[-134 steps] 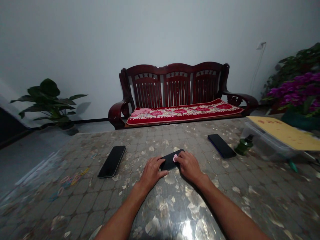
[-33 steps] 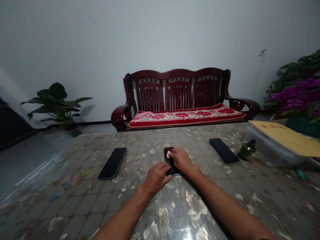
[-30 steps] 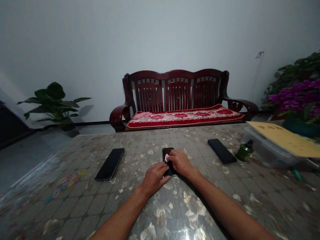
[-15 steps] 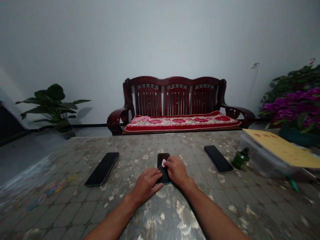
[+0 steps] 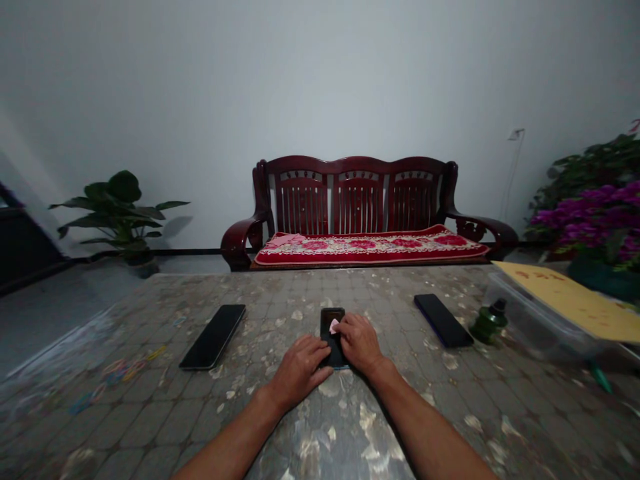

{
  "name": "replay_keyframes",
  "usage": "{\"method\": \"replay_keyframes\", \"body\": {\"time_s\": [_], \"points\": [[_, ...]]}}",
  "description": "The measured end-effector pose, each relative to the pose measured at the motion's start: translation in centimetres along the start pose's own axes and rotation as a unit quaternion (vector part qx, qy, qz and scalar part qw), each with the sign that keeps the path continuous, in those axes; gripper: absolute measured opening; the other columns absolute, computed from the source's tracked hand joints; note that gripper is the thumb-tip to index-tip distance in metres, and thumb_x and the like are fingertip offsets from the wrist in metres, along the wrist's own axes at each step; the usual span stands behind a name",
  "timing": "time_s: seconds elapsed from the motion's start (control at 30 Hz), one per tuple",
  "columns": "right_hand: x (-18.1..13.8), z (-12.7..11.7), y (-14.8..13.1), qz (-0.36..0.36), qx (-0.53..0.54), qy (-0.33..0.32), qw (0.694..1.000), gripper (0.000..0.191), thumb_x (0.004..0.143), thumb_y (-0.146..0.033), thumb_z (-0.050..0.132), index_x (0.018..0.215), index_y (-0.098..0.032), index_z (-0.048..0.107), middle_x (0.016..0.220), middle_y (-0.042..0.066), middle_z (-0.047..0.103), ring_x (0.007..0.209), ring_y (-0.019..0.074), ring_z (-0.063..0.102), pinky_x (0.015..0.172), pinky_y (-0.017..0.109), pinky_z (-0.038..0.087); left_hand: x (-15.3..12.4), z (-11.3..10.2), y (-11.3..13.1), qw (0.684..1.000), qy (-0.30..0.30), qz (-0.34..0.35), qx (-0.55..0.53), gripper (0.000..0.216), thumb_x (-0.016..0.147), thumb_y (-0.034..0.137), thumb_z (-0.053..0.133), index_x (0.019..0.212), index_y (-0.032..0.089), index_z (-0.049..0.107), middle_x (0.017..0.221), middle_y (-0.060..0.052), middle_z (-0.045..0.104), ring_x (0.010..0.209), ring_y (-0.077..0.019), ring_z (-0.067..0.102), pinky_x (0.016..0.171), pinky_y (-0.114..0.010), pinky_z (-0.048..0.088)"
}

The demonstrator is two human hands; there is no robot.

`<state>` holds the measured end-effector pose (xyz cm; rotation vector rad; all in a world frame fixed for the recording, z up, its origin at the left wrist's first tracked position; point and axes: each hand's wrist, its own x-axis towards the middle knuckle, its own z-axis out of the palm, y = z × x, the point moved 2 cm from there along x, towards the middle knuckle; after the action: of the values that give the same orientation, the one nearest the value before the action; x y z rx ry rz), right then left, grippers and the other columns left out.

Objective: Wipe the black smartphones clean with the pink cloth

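Note:
A small black phone (image 5: 333, 315) lies flat on the table straight ahead. My left hand (image 5: 301, 365) holds it at its left side, fingertips on the edge and thumb by the near end. My right hand (image 5: 359, 341) pinches a small pink piece (image 5: 334, 327), perhaps cloth or paper, against the upper part of the screen. The right fingers cover the phone's right side. Another larger dark phone (image 5: 214, 337) lies to the left of my hands, and a third phone (image 5: 443, 321) to the right. Neither is touched.
Coloured rubber bands (image 5: 120, 370) lie on the left of the patterned table (image 5: 280, 293). At right stand a green bottle (image 5: 489, 323), a clear plastic box (image 5: 525, 320) with a yellow sheet (image 5: 565, 297) on top, and purple flowers (image 5: 595, 213). A wooden bench (image 5: 355, 163) is beyond.
The whole view has shifted slightly, so everything appears a little further right. Both hands keep nearly the same place on the phone, and the pink piece is still pinched.

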<state>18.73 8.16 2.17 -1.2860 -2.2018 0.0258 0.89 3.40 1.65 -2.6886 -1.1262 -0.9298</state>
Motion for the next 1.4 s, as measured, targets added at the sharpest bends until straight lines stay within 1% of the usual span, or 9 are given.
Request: {"method": "replay_keyframes", "body": {"time_s": [0.13, 0.27, 0.43, 0.67, 0.9, 1.07, 1.13, 1.3, 1.4], "points": [[0.5, 0.3, 0.3, -0.009, 0.002, -0.008, 1.000, 0.025, 0.088, -0.008, 0.056, 0.087, -0.024, 0.075, 0.089, 0.003, 0.065, 0.087, 0.0182, 0.054, 0.078, 0.030, 0.034, 0.0, 0.0, 0.1, 1.000, -0.005, -0.008, -0.011, 0.021, 0.086, 0.024, 0.070, 0.106, 0.021, 0.070, 0.112, -0.009, 0.074, 0.103, -0.0257, 0.070, 0.102, -0.048, 0.053], [1.0, 0.4, 0.3, -0.001, -0.002, -0.012, 1.000, 0.021, 0.083, -0.008, 0.059, 0.082, -0.023, 0.074, 0.087, 0.003, 0.065, 0.088, 0.0189, 0.054, 0.079, 0.031, 0.033, -0.1, 0.1, 0.1, 1.000, -0.008, -0.019, -0.019, 0.022, 0.086, 0.023, 0.070, 0.107, 0.021, 0.070, 0.111, -0.009, 0.074, 0.103, -0.0261, 0.071, 0.098, -0.046, 0.056], [1.3, 0.4, 0.3, 0.001, -0.010, -0.003, 1.000, 0.028, 0.085, -0.007, 0.056, 0.094, -0.024, 0.075, 0.094, 0.004, 0.067, 0.091, 0.0192, 0.053, 0.079, 0.032, 0.032, 0.0, 0.3, 0.0, 0.999, -0.003, -0.024, -0.023, 0.020, 0.086, 0.025, 0.070, 0.106, 0.021, 0.071, 0.110, -0.009, 0.074, 0.103, -0.0255, 0.071, 0.096, -0.044, 0.057], [1.4, 0.5, 0.1, -0.009, 0.005, -0.013, 1.000, 0.021, 0.083, -0.009, 0.059, 0.078, -0.023, 0.074, 0.084, 0.003, 0.065, 0.086, 0.0193, 0.054, 0.077, 0.032, 0.033, 0.1, 0.2, 0.0, 1.000, 0.000, -0.013, -0.018, 0.020, 0.086, 0.025, 0.073, 0.105, 0.020, 0.070, 0.111, -0.010, 0.074, 0.102, -0.0253, 0.070, 0.098, -0.046, 0.056], [1.3, 0.6, 0.2, -0.026, 0.008, -0.010, 1.000, 0.023, 0.080, -0.006, 0.058, 0.083, -0.023, 0.074, 0.087, 0.003, 0.065, 0.087, 0.0192, 0.053, 0.079, 0.032, 0.034, 0.0, 0.0, 0.0, 1.000, -0.005, -0.011, -0.013, 0.020, 0.087, 0.027, 0.071, 0.107, 0.021, 0.071, 0.111, -0.009, 0.075, 0.103, -0.0255, 0.070, 0.097, -0.045, 0.056], [1.4, 0.6, 0.4, -0.013, 0.000, 0.005, 1.000, 0.031, 0.085, -0.005, 0.054, 0.097, -0.024, 0.075, 0.095, 0.004, 0.067, 0.093, 0.0200, 0.053, 0.080, 0.032, 0.034, 0.0, 0.2, -0.2, 1.000, 0.002, -0.002, -0.009, 0.019, 0.087, 0.027, 0.072, 0.105, 0.021, 0.072, 0.110, -0.009, 0.075, 0.101, -0.0260, 0.070, 0.095, -0.044, 0.058], [1.4, 0.5, 0.3, -0.007, -0.004, -0.001, 1.000, 0.031, 0.086, -0.006, 0.054, 0.096, -0.025, 0.076, 0.095, 0.004, 0.067, 0.093, 0.0201, 0.052, 0.079, 0.032, 0.033, 0.0, 0.3, -0.2, 1.000, 0.005, -0.001, -0.007, 0.018, 0.088, 0.028, 0.071, 0.104, 0.021, 0.072, 0.110, -0.009, 0.075, 0.101, -0.0261, 0.070, 0.094, -0.045, 0.058], [1.4, 0.3, -0.1, -0.038, -0.003, -0.052, 0.998, 0.022, 0.083, -0.010, 0.059, 0.084, -0.024, 0.076, 0.088, 0.003, 0.066, 0.089, 0.0195, 0.053, 0.080, 0.032, 0.034, 0.1, 0.2, -0.2, 1.000, -0.006, -0.003, -0.005, 0.019, 0.088, 0.028, 0.071, 0.106, 0.021, 0.072, 0.110, -0.009, 0.075, 0.101, -0.0259, 0.070, 0.094, -0.044, 0.057], [1.4, 0.3, 0.1, -0.026, 0.004, -0.041, 0.999, 0.024, 0.084, -0.008, 0.057, 0.085, -0.024, 0.076, 0.090, 0.003, 0.067, 0.089, 0.0192, 0.055, 0.081, 0.032, 0.034, 0.0, 0.2, -0.2, 1.000, -0.008, -0.004, -0.008, 0.020, 0.087, 0.027, 0.072, 0.106, 0.021, 0.072, 0.111, -0.009, 0.074, 0.102, -0.0268, 0.070, 0.093, -0.045, 0.058]]}}
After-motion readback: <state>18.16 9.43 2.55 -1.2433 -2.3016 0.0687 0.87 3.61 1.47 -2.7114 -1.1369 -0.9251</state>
